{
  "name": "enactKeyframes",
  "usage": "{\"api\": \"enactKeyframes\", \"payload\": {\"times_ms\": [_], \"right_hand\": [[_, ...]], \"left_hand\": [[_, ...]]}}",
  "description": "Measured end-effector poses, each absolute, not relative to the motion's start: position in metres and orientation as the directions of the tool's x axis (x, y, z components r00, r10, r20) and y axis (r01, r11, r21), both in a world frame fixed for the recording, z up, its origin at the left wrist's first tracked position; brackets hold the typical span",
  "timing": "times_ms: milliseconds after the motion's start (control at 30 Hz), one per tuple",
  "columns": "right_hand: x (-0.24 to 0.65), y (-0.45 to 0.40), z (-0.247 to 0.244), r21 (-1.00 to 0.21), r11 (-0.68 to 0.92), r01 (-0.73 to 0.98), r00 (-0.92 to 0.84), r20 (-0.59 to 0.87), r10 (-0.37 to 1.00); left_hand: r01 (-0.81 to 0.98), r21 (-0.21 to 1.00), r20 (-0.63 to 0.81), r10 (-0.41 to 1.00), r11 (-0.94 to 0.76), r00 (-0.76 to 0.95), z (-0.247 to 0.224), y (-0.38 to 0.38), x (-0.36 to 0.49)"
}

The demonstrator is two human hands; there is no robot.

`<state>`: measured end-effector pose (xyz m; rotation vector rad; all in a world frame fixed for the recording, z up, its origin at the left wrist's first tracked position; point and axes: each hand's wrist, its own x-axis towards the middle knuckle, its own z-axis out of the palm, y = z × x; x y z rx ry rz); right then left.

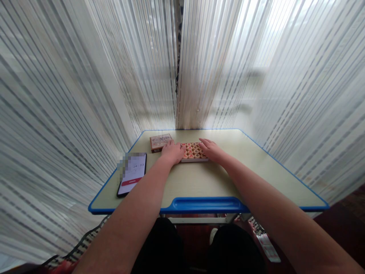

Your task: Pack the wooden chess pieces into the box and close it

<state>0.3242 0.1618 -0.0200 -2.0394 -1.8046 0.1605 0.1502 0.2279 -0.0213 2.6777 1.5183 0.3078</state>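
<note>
A shallow white-sided tray point(195, 160) lies flat on the desk. Round wooden Chinese chess pieces point(196, 151) with red and dark characters fill it in rows. My left hand point(173, 152) is closed on the tray's left end, the fingertips at the outermost pieces. At the opposite end my right hand point(211, 149) grips the tray, its fingers reaching over the right-hand pieces and hiding some of them. Just behind my left hand sits a flat brown box point(160, 142) with dark writing on its pale lid; the fingers overlap its near right corner.
A phone point(132, 175) with a lit screen lies at the desk's left side, beside my left forearm. The pale desk point(268, 179) has a blue rim and a blue pen groove point(207, 204) at its front edge. Striped string curtains point(142, 68) hang close behind and around it.
</note>
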Motion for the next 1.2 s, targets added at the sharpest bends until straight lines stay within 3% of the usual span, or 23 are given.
{"api": "enactKeyframes", "payload": {"times_ms": [300, 733, 900, 1000, 1200], "right_hand": [[0.325, 0.162, -0.022, -0.352, -0.072, 0.933, 0.139, 0.168, 0.976], [0.326, 0.162, -0.021, -0.389, -0.058, 0.92, 0.128, 0.157, 0.979], [0.326, 0.162, -0.021, -0.387, -0.057, 0.92, 0.128, 0.16, 0.979], [0.326, 0.161, -0.02, -0.381, -0.064, 0.922, 0.133, 0.157, 0.979], [0.326, 0.161, -0.02, -0.351, -0.053, 0.935, 0.115, 0.157, 0.981]], "left_hand": [[0.86, 0.119, 0.165, 0.863, -0.497, 0.477, -0.019, 0.229, 0.151], [0.873, 0.186, 0.196, 0.888, -0.45, 0.416, -0.012, 0.228, 0.152], [0.859, 0.19, 0.321, 0.857, -0.475, 0.403, -0.01, 0.227, 0.151], [0.889, 0.177, 0.397, 0.857, -0.423, 0.328, -0.01, 0.226, 0.149], [0.961, 0.171, 0.347, 0.927, -0.216, 0.146, -0.018, 0.232, 0.147]]}}
